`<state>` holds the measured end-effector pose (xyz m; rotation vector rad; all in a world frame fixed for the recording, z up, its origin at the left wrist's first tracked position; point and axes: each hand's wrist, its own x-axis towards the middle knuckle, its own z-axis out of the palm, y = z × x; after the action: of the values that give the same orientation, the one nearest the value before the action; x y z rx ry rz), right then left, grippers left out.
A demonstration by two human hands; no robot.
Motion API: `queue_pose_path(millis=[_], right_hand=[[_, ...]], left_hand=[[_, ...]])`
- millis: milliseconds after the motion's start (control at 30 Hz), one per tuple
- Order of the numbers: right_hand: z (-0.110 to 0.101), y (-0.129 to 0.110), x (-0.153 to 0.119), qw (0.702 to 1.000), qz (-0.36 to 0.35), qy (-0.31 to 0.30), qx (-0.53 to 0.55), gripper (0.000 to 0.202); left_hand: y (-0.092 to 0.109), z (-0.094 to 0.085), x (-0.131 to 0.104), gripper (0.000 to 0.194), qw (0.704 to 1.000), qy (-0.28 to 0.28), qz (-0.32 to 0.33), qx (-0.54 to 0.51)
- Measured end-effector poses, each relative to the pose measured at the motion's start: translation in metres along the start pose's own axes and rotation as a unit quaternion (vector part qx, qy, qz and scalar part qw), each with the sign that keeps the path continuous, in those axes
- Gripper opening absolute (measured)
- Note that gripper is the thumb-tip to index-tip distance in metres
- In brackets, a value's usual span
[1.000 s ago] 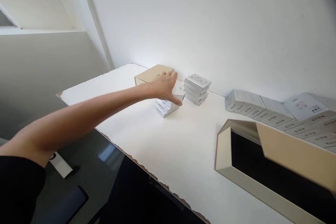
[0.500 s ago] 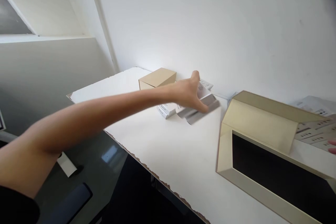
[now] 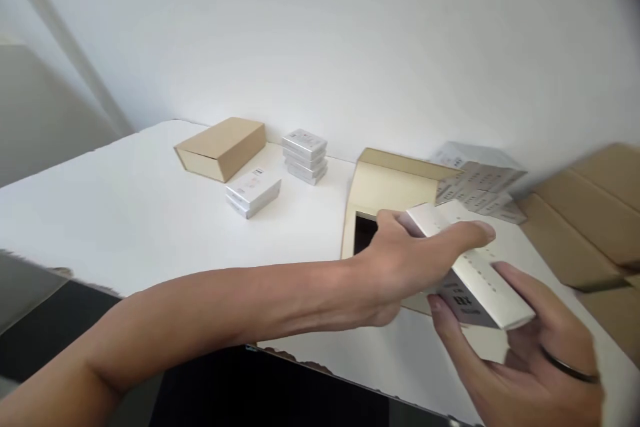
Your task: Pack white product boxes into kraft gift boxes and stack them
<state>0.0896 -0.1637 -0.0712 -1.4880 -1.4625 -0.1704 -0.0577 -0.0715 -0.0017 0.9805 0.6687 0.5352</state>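
Observation:
My left hand [image 3: 400, 260] grips a pair of small white printed cartons [image 3: 487, 277] from the left, thumb lying across their upper side. On the right end, the fingers and thumb of my right hand [image 3: 540, 360] close round the same cartons, which are tilted. They hang over an open cream box [image 3: 395, 183] with a raised lid flap and a black interior. My left hand and the cartons hide much of that box.
A closed tan box [image 3: 220, 147] lies at the left, near a short stack of white cartons [image 3: 255, 190]. Another carton stack [image 3: 306, 155] stands by the wall. Behind the open box are more cartons [image 3: 483, 177], with brown cardboard boxes [image 3: 583, 227] at the right.
The view has swung right. My left hand has moved from the back of the table to the open box with the cartons, and my right hand has come in and holds them too.

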Motion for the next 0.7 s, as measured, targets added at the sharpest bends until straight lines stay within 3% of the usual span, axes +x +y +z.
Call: queue_pose_path(millis=[67, 133, 200, 267, 300, 333, 400, 467, 533, 633, 700], right_hand=[[-0.008, -0.001, 0.004, 0.996, 0.077, 0.008, 0.046, 0.060], [-0.015, -0.001, 0.010, 0.966, 0.208, -0.019, 0.152, 0.057], [-0.020, -0.001, 0.016, 0.906, 0.327, -0.082, 0.254, 0.060], [-0.023, -0.003, 0.019, 0.851, 0.402, -0.156, 0.300, 0.065], [-0.024, -0.004, 0.021, 0.831, 0.421, -0.189, 0.311, 0.066], [-0.024, -0.005, 0.021, 0.818, 0.425, -0.217, 0.321, 0.067], [-0.021, -0.008, 0.022, 0.798, 0.406, -0.279, 0.348, 0.079], [-0.018, -0.008, 0.023, 0.801, 0.362, -0.336, 0.338, 0.100], [-0.015, -0.004, 0.023, 0.846, 0.309, -0.346, 0.264, 0.110], [-0.017, 0.007, 0.021, 0.921, 0.235, -0.288, 0.113, 0.091], [-0.025, 0.017, 0.019, 0.953, 0.190, -0.234, 0.033, 0.082]], left_hand=[[0.001, -0.007, -0.005, 0.081, 0.996, -0.045, 0.016, 0.082], [0.003, -0.017, -0.011, 0.097, 0.958, -0.054, 0.103, 0.262], [0.004, -0.026, -0.014, 0.114, 0.851, 0.000, 0.249, 0.463], [0.004, -0.030, -0.014, 0.106, 0.728, 0.018, 0.362, 0.582], [0.004, -0.030, -0.013, 0.091, 0.694, 0.004, 0.377, 0.613], [0.004, -0.029, -0.012, 0.074, 0.682, -0.019, 0.367, 0.632], [0.005, -0.027, -0.011, 0.050, 0.693, -0.049, 0.310, 0.649], [0.005, -0.025, -0.011, 0.049, 0.720, -0.046, 0.267, 0.639], [0.006, -0.024, -0.011, 0.055, 0.749, -0.041, 0.253, 0.611], [0.008, -0.025, -0.011, 0.059, 0.781, -0.042, 0.245, 0.573], [0.010, -0.027, -0.007, 0.060, 0.785, -0.033, 0.238, 0.571]])
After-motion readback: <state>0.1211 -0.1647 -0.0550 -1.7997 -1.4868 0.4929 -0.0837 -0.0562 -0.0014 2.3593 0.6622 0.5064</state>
